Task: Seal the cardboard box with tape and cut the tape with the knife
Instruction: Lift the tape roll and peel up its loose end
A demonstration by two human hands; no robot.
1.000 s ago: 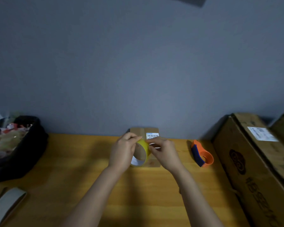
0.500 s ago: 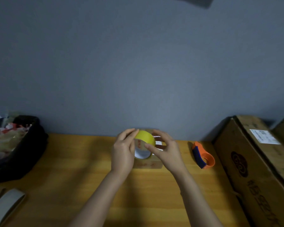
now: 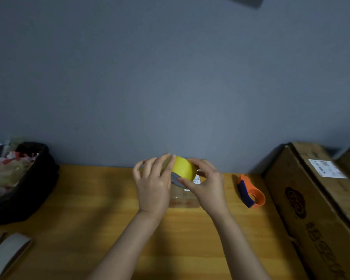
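Note:
A yellow roll of tape (image 3: 184, 166) is held up between both hands above a small cardboard box (image 3: 183, 199) on the wooden table (image 3: 89, 209). My left hand (image 3: 153, 183) grips the roll's left side, fingers curled over its top. My right hand (image 3: 205, 183) grips its right side, thumb under the rim. The hands and the roll hide most of the box; its front edge and a white label show. An orange and blue knife-like cutter (image 3: 250, 191) lies to the right of my right hand, untouched.
A black bin (image 3: 26, 190) full of crumpled wrappers sits at the left. Big cardboard cartons (image 3: 319, 209) stand along the right edge. A grey cardboard strip (image 3: 6, 253) lies at the near left. A grey wall rises behind the table.
The roll has been lifted and turned, so its yellow outer face now points toward me instead of its open core. Both hands rose a little with it.

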